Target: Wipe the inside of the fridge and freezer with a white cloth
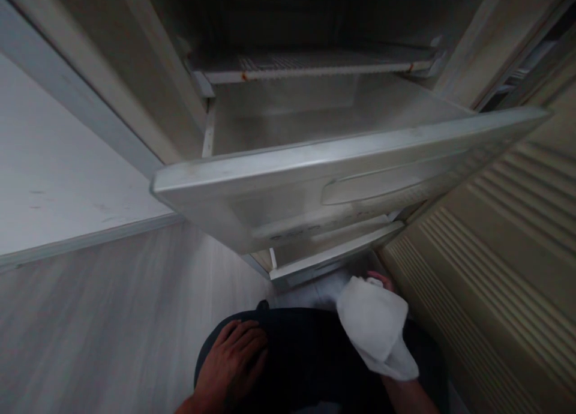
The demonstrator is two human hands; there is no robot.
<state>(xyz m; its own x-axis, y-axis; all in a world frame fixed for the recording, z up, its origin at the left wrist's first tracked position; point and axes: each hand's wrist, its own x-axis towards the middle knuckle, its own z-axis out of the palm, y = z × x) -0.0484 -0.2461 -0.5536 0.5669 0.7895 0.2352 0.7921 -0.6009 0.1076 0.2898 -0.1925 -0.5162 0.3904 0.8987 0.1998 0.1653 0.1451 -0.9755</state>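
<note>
Right hand (pixel 381 280) at 5 o'clock clenches a white cloth (pixel 373 324); left hand (pixel 231 363), fingers released, rests on dark clothing (pixel 310 354); refrigerator drawer (pixel 288 192) open at 12 o'clock.

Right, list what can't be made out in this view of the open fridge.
Right hand: head view; the white cloth covers most of it, so its grip is hidden.
Space below the fridge's pulled-out drawer front: head view; the drawer front blocks it.
Upper fridge interior: head view; too dark, and the top edge cuts it off.
Left forearm: head view; the bottom edge cuts it off.
</note>
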